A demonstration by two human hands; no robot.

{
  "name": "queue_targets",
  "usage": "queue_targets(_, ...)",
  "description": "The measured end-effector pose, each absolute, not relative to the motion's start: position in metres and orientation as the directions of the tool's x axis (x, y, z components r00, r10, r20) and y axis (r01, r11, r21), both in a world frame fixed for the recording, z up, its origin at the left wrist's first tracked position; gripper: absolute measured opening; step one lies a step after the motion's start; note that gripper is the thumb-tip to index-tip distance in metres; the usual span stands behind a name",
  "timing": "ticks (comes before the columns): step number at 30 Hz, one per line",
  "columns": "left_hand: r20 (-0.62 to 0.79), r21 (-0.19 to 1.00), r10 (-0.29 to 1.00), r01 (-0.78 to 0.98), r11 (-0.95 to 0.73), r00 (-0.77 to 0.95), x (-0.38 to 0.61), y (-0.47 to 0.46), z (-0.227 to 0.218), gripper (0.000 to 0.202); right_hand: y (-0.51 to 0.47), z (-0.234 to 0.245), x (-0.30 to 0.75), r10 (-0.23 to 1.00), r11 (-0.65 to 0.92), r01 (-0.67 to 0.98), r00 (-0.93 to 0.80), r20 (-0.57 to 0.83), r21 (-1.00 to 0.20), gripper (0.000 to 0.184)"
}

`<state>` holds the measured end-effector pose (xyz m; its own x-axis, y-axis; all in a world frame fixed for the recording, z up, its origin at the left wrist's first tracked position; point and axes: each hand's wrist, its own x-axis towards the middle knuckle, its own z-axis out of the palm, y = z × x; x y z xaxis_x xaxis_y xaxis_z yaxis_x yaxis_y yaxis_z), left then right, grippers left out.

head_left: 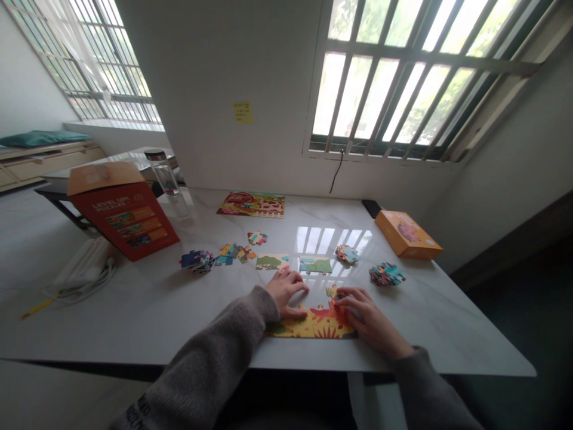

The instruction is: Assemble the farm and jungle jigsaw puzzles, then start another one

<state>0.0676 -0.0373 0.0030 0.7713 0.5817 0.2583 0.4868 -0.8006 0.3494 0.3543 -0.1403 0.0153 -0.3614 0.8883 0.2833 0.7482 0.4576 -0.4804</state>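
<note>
Over the jigsaw puzzle point(313, 325), the left hand's point(286, 292) fingers splay wide, the right hand's point(369, 316) curl over a piece point(332, 291).

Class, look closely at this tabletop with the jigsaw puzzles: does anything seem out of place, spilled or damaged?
One thing stands out: a black cable hangs loose below the window sill, its lower end free above the back of the table. The loose puzzle pieces lie in small heaps, which looks like work in progress rather than a spill.
</note>
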Motion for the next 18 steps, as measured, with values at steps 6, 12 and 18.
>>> queue_targets(6, 0.231, 0.355, 0.585, 0.493, -0.794, 0.777, 0.067, -0.039, 0.007, 0.06, -0.155, 0.003, 0.338, 0.885, 0.428, 0.81, -0.286, 0.368, -0.4, 0.031)
queue_targets(12, 0.292, 0.363, 0.57, 0.462, -0.809, 0.768, 0.065, -0.04, 0.009, 0.053, -0.155, 0.007, 0.338, 0.901, 0.394, 0.812, -0.25, 0.353, -0.43, 0.023)
queue_targets(18, 0.504, 0.488, 0.634, 0.412, -0.769, 0.587, 0.032, -0.031, 0.023, 0.028, -0.153, 0.007, 0.339, 0.903, 0.38, 0.802, -0.214, 0.372, -0.46, 0.024)
